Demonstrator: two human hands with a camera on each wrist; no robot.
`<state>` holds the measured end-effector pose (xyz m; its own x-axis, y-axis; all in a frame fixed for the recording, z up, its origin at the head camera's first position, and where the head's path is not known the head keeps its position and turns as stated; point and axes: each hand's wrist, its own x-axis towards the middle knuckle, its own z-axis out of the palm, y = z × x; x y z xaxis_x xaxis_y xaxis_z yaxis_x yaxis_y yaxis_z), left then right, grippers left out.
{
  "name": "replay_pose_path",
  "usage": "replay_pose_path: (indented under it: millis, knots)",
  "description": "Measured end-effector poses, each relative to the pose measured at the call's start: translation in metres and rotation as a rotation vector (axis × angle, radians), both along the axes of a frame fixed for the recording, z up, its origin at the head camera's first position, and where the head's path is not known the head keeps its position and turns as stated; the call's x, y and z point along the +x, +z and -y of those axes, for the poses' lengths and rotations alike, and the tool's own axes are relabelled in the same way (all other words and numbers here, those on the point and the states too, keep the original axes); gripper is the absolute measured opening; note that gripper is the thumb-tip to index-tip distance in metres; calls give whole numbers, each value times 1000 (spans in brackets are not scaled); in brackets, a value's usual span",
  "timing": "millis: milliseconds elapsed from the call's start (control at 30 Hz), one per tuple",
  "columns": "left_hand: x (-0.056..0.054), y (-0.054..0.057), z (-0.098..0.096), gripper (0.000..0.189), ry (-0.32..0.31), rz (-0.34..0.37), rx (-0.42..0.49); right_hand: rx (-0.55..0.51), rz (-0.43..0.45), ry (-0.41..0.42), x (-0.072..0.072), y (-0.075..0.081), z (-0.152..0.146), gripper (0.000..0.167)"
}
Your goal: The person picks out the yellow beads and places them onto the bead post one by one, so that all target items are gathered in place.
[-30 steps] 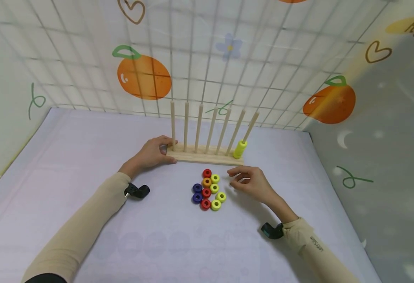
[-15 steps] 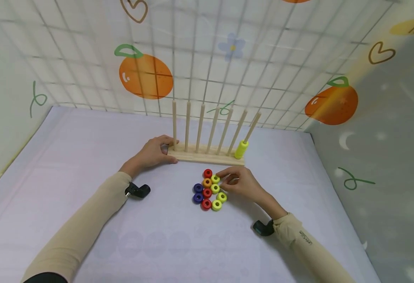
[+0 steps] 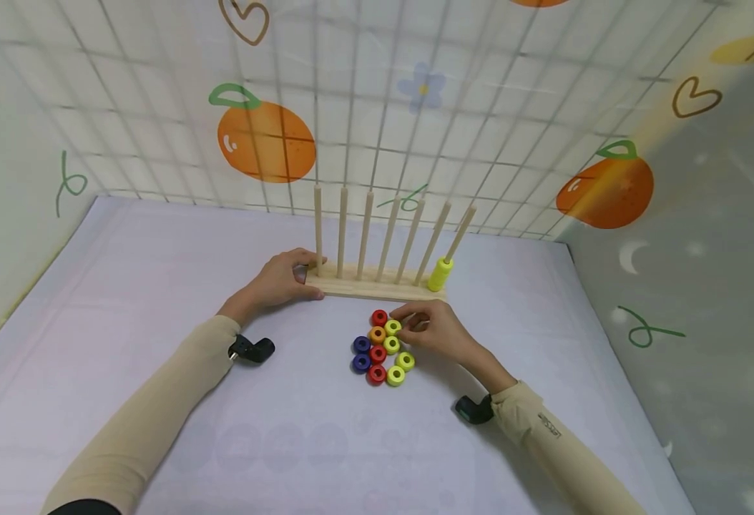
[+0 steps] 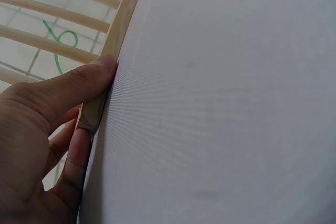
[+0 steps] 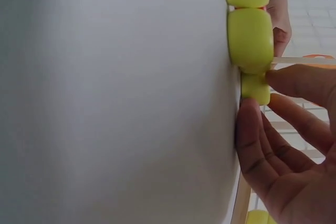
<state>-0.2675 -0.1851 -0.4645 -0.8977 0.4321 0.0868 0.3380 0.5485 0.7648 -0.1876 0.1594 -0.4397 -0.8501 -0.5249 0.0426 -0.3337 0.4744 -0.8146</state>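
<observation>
My left hand [image 3: 279, 277] grips the left end of a wooden peg rack [image 3: 377, 287], whose row of pegs stands upright. In the left wrist view, the thumb lies on the front edge of the base [image 4: 93, 109] and the fingers are around its end. Yellow beads [image 3: 441, 275] are stacked on the rightmost peg. My right hand [image 3: 438, 327] pinches a yellow bead [image 5: 255, 88] between thumb and fingertips, low over the tabletop. That bead [image 3: 393, 327] sits at the upper right of a cluster of loose beads, just in front of the rack.
Red beads [image 3: 378, 354], blue beads [image 3: 361, 363], an orange bead [image 3: 377, 335] and more yellow beads [image 3: 395, 375] lie close together on the white tabletop [image 3: 274, 436]. A patterned curtain [image 3: 364, 86] rises behind the rack.
My right hand has moved left from beside the cluster to the upper yellow bead, and its fingers have closed around it. The left hand stays on the rack's end.
</observation>
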Motion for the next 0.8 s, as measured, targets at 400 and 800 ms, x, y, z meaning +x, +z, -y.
replay_pose_path:
  millis: [400, 800]
  knots:
    - [0, 0, 0, 70, 3, -14, -6, 12, 30, -3, -3, 2, 4, 30]
    - [-2, -3, 0, 70, 11, -13, -24, 69, 7, -11, -2, 2, 4, 27]
